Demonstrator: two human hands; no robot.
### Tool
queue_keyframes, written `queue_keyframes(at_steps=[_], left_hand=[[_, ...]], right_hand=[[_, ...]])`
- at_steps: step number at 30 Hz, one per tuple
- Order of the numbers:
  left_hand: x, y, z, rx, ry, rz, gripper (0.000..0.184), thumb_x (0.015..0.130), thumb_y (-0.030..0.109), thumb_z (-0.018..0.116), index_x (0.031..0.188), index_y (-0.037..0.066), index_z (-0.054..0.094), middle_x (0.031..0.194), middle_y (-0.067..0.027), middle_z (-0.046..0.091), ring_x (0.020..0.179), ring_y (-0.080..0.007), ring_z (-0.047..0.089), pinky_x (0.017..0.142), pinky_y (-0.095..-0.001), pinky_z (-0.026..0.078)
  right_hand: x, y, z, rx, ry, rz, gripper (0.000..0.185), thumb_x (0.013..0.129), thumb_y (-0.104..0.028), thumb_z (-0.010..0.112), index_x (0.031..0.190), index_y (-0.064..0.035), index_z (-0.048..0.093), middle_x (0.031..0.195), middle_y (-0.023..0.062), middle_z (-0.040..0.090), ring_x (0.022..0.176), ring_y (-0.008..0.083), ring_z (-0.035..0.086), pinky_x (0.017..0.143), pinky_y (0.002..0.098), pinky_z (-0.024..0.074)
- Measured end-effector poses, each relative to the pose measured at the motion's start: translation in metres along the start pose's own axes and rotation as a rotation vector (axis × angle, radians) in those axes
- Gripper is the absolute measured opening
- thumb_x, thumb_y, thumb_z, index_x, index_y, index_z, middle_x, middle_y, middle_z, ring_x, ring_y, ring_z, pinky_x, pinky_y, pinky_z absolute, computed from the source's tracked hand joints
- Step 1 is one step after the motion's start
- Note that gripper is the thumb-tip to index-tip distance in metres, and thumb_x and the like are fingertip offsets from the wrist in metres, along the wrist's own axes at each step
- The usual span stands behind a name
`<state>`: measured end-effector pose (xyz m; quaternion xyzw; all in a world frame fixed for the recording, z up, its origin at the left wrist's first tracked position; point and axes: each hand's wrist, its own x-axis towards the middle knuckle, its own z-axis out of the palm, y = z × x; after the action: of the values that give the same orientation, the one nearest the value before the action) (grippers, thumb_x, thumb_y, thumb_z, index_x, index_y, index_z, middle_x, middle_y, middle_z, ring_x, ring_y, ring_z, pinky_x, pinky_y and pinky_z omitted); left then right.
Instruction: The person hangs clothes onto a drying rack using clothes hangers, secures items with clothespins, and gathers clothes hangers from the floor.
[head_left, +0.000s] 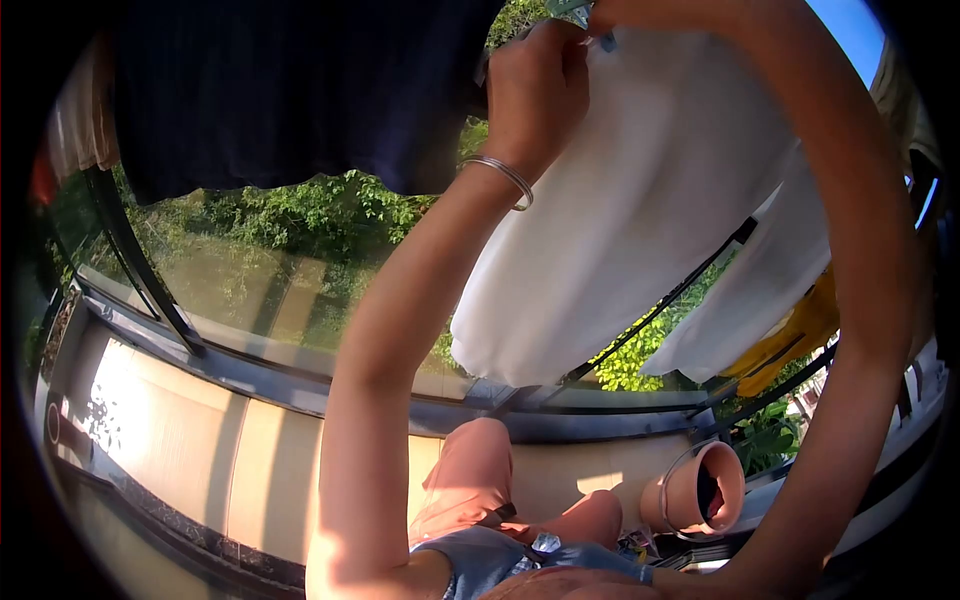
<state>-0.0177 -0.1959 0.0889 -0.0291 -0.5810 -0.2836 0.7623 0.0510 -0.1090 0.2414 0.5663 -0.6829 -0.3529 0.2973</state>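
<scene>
Both my arms reach up to the top of a white cloth (pixel 620 210) that hangs down in front of me. My left hand (pixel 540 95), with silvery bangles on its wrist, is closed in a pinch at the cloth's upper edge. Against it, my right hand (pixel 655 12) has its fingers closed around a small light-blue clothes peg (pixel 570 8). The top of the frame cuts off part of the right hand. A dark navy garment (pixel 290 90) hangs just left of my left hand.
More white cloth (pixel 745 270) and a yellow garment (pixel 795 335) hang at the right. A pink bucket (pixel 705 490) with dark cloth inside stands low on the right. Window frames (pixel 270 385) and a low wall (pixel 270 480) run in front, with trees beyond.
</scene>
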Motion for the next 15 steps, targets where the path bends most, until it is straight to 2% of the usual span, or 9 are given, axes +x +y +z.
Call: queue_keyframes(at_steps=[1,3,5,7,9,11,12,14,15], left_hand=[[-0.005,0.004,-0.008,0.060,-0.027,0.051,0.007,0.071,0.005,0.057,0.076,0.006,0.061,0.070,-0.0105,0.061,0.061,-0.0269,0.059,0.055,-0.0338,0.047],[-0.010,0.016,-0.028,0.130,-0.059,0.112,0.013,0.072,0.004,0.056,0.081,0.009,0.063,0.074,-0.0070,0.062,0.065,-0.0229,0.060,0.056,-0.0316,0.047],[-0.002,0.027,-0.058,0.413,-0.157,0.562,0.022,0.068,-0.003,0.056,0.084,0.011,0.062,0.081,-0.0030,0.063,0.083,-0.0203,0.059,0.064,-0.0323,0.047],[0.017,0.034,-0.080,0.576,-0.314,0.742,0.023,0.066,-0.004,0.057,0.081,0.012,0.062,0.081,-0.0005,0.063,0.094,-0.0182,0.054,0.075,-0.0307,0.044],[0.045,0.040,-0.091,0.699,-0.537,0.894,0.019,0.065,-0.002,0.059,0.079,0.011,0.062,0.087,-0.0010,0.061,0.090,-0.0178,0.053,0.077,-0.0294,0.041],[0.067,0.069,-0.093,0.924,-0.829,0.862,0.009,0.076,0.014,0.055,0.079,0.008,0.062,0.079,0.0012,0.062,0.092,-0.0146,0.054,0.078,-0.0273,0.038],[0.075,0.067,-0.091,0.929,-0.866,0.939,0.014,0.075,0.015,0.050,0.081,0.014,0.063,0.089,0.0058,0.060,0.105,-0.0100,0.044,0.088,-0.0263,0.030],[0.087,0.071,-0.085,0.999,-0.954,1.104,0.013,0.074,0.016,0.052,0.081,0.014,0.063,0.089,0.0048,0.060,0.101,-0.0112,0.046,0.087,-0.0268,0.031],[0.092,0.073,-0.082,1.052,-1.020,1.247,0.013,0.073,0.016,0.053,0.081,0.015,0.063,0.089,0.0039,0.060,0.098,-0.0123,0.048,0.087,-0.0272,0.033]], right_hand=[[-0.007,0.005,0.006,0.008,0.009,0.000,0.013,0.071,-0.007,0.058,0.079,0.0028,0.059,0.071,0.0152,0.060,0.067,0.0274,0.059,0.061,0.0353,0.0463],[-0.025,0.006,0.023,0.349,0.591,-0.098,0.010,0.074,-0.008,0.057,0.077,0.0019,0.057,0.066,0.0139,0.058,0.057,0.0219,0.056,0.055,0.0326,0.0436],[-0.021,-0.014,0.051,0.530,0.771,0.028,0.011,0.075,-0.008,0.056,0.070,0.0013,0.054,0.061,0.0101,0.055,0.054,0.0148,0.051,0.051,0.0283,0.0403],[0.001,-0.018,0.087,1.577,0.751,0.119,0.012,0.075,-0.008,0.053,0.067,0.0011,0.052,0.058,0.0058,0.052,0.055,0.0118,0.050,0.050,0.0255,0.0400],[0.013,-0.030,0.104,1.747,0.820,0.184,0.012,0.075,-0.008,0.052,0.067,0.0007,0.052,0.058,0.0042,0.051,0.054,0.0110,0.050,0.049,0.0250,0.0398],[0.024,-0.036,0.124,1.914,0.887,0.252,0.012,0.075,-0.008,0.050,0.066,0.0003,0.051,0.058,0.0025,0.050,0.054,0.0102,0.050,0.048,0.0246,0.0396],[0.032,-0.033,0.133,1.882,0.807,0.214,0.012,0.074,-0.008,0.050,0.067,0.0008,0.052,0.058,0.0046,0.052,0.055,0.0127,0.052,0.049,0.0269,0.0409],[0.044,-0.027,0.140,1.870,0.744,0.172,0.013,0.074,-0.008,0.049,0.067,0.0014,0.054,0.058,0.0067,0.054,0.055,0.0151,0.054,0.050,0.0292,0.0423],[0.050,-0.026,0.142,1.586,0.833,0.371,0.012,0.073,-0.009,0.049,0.068,0.0011,0.055,0.059,0.0095,0.055,0.058,0.0194,0.057,0.051,0.0319,0.0428]])
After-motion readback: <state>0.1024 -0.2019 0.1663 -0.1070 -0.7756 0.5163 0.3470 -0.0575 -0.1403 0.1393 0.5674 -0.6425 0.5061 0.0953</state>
